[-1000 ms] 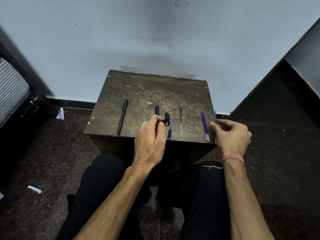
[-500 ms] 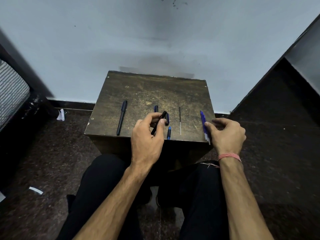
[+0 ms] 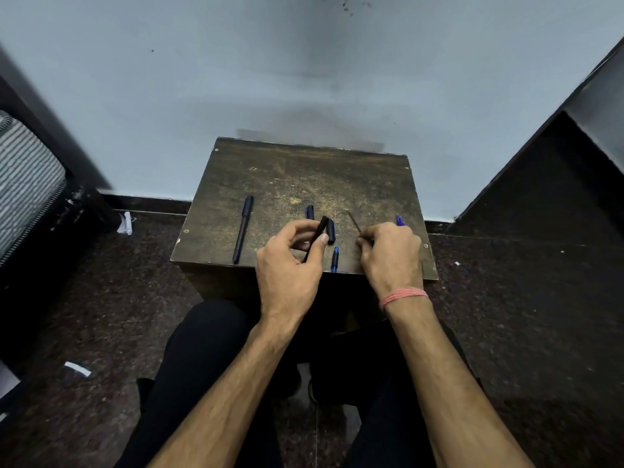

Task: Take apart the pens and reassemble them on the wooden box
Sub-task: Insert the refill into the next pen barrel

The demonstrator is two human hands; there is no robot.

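The worn wooden box [image 3: 304, 184] before me was dark brown, mottled with pale golden scuffs. On it lay a long black capped pen [image 3: 243, 229], a small blue pen piece [image 3: 334, 259] near its front edge, and another short dark blue piece [image 3: 309, 212] farther back. The slim barrel [image 3: 317, 236] in my left hand [image 3: 287, 265] was black. A pink-red thread band [image 3: 403, 296] circled my right wrist. My trousers [image 3: 202, 366] were black, the floor [image 3: 118, 298] dark speckled brown, the wall [image 3: 270, 79] pale blue-grey, the cloth [image 3: 23, 177] at left striped grey and white.
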